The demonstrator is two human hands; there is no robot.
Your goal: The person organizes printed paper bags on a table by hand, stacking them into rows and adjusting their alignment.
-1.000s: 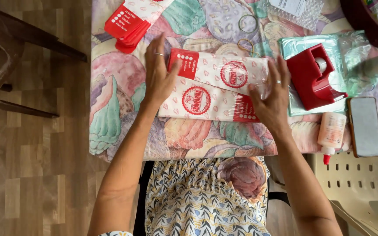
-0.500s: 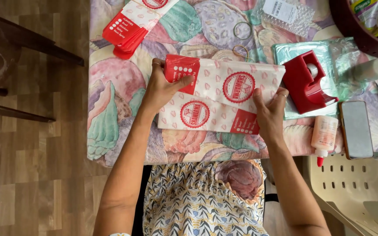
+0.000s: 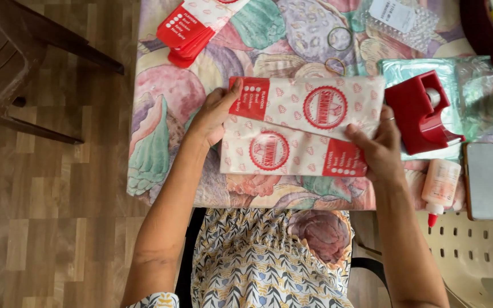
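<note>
Table (image 3: 161, 142), covered with a cloth printed in large pastel shell and scoop shapes, its near edge against the person's patterned lap. Dark wooden chair (image 3: 12, 63), on the plank floor beyond the table's left edge. Pale plastic chair (image 3: 475, 256), below the table's near right corner. Two long white paper sleeves with red end panels and round red emblems lie at the middle of the near edge: upper paper sleeve (image 3: 309, 105), held across its length, overlapping the lower paper sleeve (image 3: 292, 154), which lies flat on the cloth with its red panel at the right. Left hand (image 3: 215, 117), fingers curled on the red left end of the upper sleeve, thumb on top. Right hand (image 3: 380, 145), pinching the upper sleeve's right end, a ring on one finger. Compared with a second ago, when both hands lay flat and spread on the two sleeves, the hands have closed on the upper sleeve's ends and it sits a little further from the near edge, less overlapped. Stack of like sleeves (image 3: 192, 28), at the far left corner. Red tape dispenser (image 3: 420, 111), just right of the right hand, on a clear plastic bag (image 3: 469, 80). Phone (image 3: 483, 179), face down near the right edge. Glue bottle (image 3: 440, 185), red-tipped, between phone and right hand, overhanging the near edge. Two rubber bands (image 3: 339, 39), towards the far edge.
</note>
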